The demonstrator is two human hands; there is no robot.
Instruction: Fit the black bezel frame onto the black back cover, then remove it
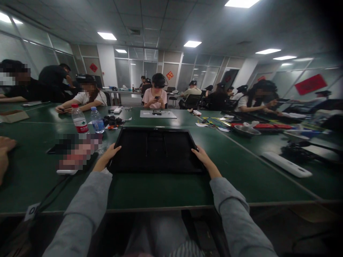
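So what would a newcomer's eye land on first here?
The black panel, dead centre, with the left hand and right hand gripping its two sides. Then the red-capped bottle past its far left corner, beside a bluish bottle. Next, the red banner at far right.

There are two bottles (98,122), one black panel (157,150), one beige box (16,117) and one long white bar (288,165).

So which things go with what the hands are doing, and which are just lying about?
In use:
black panel, held at its sides by the left hand and right hand

Seemingly just about:
red-capped bottle
blue-capped bottle
white bar
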